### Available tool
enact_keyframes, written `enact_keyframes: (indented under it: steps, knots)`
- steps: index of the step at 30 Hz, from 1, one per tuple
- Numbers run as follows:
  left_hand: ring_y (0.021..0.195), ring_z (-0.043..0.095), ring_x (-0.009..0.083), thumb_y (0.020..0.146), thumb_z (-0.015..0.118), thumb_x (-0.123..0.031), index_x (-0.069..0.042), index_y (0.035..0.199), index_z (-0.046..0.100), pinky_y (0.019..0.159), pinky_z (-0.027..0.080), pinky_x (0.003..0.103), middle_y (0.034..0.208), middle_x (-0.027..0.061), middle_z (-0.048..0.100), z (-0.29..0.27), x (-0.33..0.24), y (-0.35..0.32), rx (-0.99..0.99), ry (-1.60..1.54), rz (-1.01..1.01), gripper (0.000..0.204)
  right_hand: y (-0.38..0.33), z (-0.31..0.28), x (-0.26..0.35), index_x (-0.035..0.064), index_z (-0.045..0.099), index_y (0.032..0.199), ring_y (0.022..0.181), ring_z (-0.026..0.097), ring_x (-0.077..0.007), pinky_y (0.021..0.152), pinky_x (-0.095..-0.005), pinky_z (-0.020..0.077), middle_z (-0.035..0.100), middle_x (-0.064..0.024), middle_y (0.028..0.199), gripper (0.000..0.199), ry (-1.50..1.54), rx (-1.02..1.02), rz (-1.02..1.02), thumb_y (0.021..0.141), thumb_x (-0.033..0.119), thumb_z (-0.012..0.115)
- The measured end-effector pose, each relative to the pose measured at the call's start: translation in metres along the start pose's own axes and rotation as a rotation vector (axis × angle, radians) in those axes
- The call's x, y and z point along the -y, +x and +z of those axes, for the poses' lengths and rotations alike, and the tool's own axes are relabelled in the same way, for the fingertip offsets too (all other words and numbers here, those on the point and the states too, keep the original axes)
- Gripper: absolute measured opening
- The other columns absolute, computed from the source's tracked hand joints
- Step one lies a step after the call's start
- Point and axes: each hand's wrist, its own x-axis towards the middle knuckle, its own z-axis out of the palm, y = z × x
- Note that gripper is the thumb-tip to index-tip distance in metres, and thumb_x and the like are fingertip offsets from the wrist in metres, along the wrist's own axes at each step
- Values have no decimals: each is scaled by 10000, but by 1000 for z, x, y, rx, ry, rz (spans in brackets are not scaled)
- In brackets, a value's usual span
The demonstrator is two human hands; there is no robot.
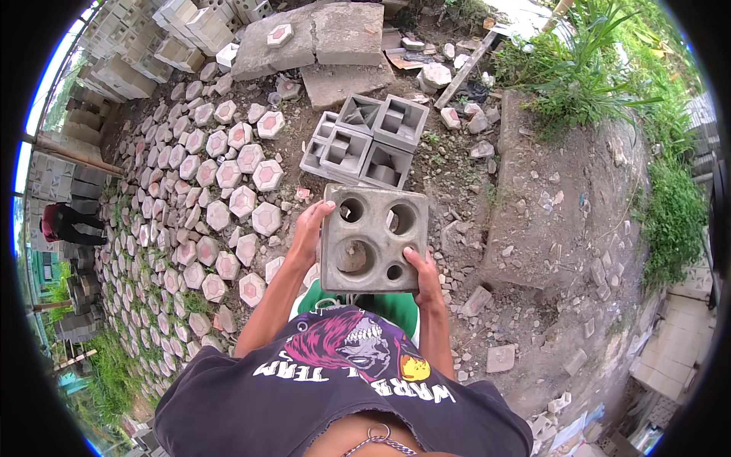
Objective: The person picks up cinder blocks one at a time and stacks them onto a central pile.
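A square grey concrete vent block (373, 222) with several round holes of different sizes is held up in front of my body. My left hand (311, 228) grips its left side, thumb over the upper left edge. On the opposite side my right hand (425, 276) clasps the lower right edge, with the thumb on the face near the small hole. Just beyond, on the ground, stands a cluster of square concrete vent blocks (365, 141) with box-shaped and curved inner walls. The fingers behind the held block are mostly hidden.
Rows of hexagonal pavers (228, 175) with reddish centres cover the ground at left. Broken concrete slabs (346, 34) lie at the far side. A raised concrete strip (533, 206) runs along the right. Another person (68, 225) bends over at far left, near stacked blocks (122, 72).
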Motion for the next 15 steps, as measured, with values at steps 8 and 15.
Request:
enact_keyframes:
  steps: [8, 15]
  knots:
    - [975, 584, 169, 777, 737, -367, 14, 1167, 558, 882, 465, 316, 1085, 103, 620, 43, 34, 108, -48, 358, -328, 574, 91, -44, 21, 4, 317, 1398, 1105, 539, -239, 946, -353, 444, 532, -172, 1231, 761, -78, -156, 169, 786, 222, 713]
    - [987, 612, 203, 728, 782, -187, 1, 1248, 518, 896, 484, 343, 1109, 101, 637, 23, 119, 224, 30, 384, -569, 612, 171, -72, -36, 10, 303, 1393, 1135, 514, -257, 970, -366, 420, 510, -182, 1251, 779, -79, -398, 311, 764, 219, 711]
